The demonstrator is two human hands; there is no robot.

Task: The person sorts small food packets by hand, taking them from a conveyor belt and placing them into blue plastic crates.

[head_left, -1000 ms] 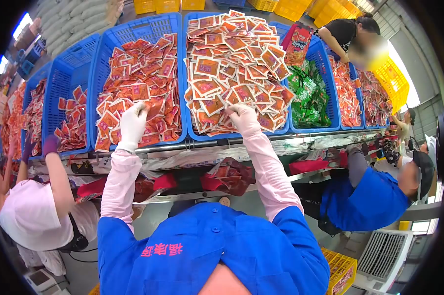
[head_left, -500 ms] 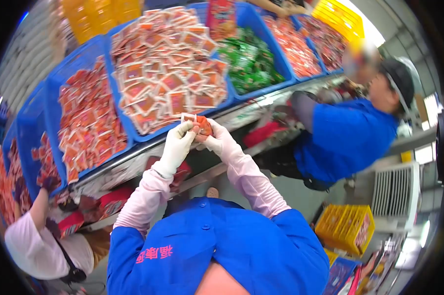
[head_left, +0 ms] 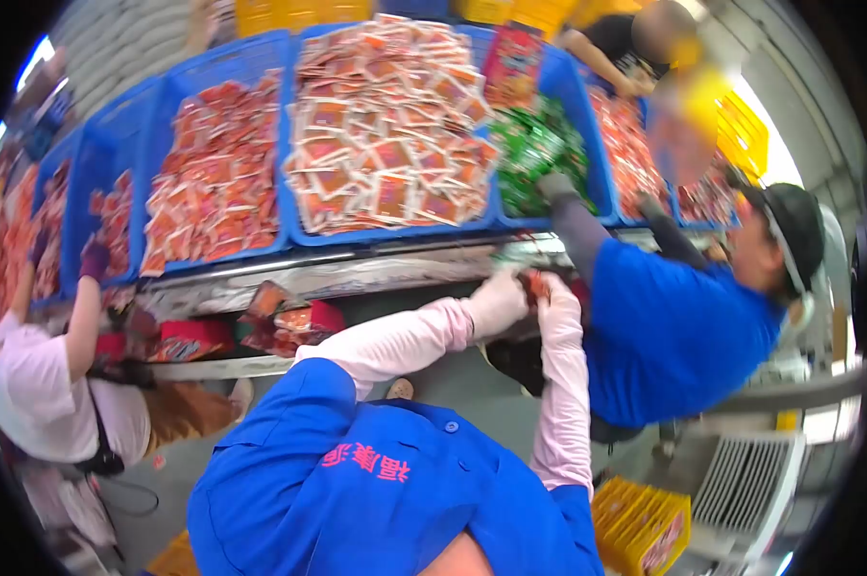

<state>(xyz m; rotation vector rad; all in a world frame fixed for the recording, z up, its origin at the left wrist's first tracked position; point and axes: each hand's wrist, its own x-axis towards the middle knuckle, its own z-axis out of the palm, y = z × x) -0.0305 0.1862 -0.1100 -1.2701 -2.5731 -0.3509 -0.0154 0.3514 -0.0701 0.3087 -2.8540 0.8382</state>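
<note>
My left hand [head_left: 498, 303], in a white glove, is closed at the near side of the conveyor. Beside it my right hand [head_left: 558, 305], also gloved, has its fingers folded round small red packets [head_left: 534, 282]. The hands nearly touch, and the packets show between them; how many there are is hidden. Just beyond stands the blue crate [head_left: 294, 192] heaped with orange packets with white edges [head_left: 390, 144]. To its right, green packets [head_left: 539, 144] fill another crate.
A co-worker in a blue shirt [head_left: 674, 326] stands close on my right, one arm reaching into the green packets. Open red bags [head_left: 285, 322] sit on the conveyor to my left. Another person in a pale shirt [head_left: 45, 389] reaches into crates at far left. Yellow crates [head_left: 640, 528] stand behind right.
My hands have moved right and down, away from the crate of white-edged packets, toward the conveyor. My view has turned. The blue-shirted co-worker's arm now reaches into the green packets.
</note>
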